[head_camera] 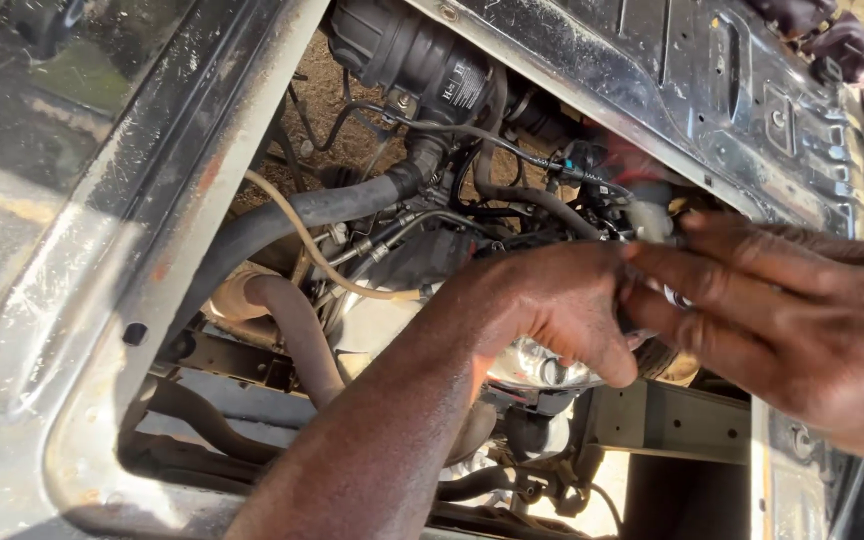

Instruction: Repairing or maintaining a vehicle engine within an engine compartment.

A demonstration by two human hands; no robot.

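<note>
Two bare hands are meeting over an open engine bay, framed by scuffed, dusty painted sheet metal with rust flecks along its rounded edge. Below, a thick black rubber hose is curving up toward a ribbed black plastic cylinder, and a thin, pale translucent tube is looping across it. A duller, brownish hose is bending downward beside them, and a tangle of thin black wires is lying behind.

Your left hand is reaching in from the bottom of the view, forearm angled up and to the right, wrist bent, with the thumb pointing down and the fingers curling away out of sight. Your right hand is coming in from the right edge, its fingers stretched long and nearly flat toward the left hand, tips touching it.

Between the two hands a small white part is just peeking out, sitting right of centre above a shiny rounded metal housing. Both hands are crowding around it, but I cannot tell whether either is actually pinching it, since the knuckles and fingers are covering the contact. A whitish plastic connector just above is too blurred to make out.
</note>
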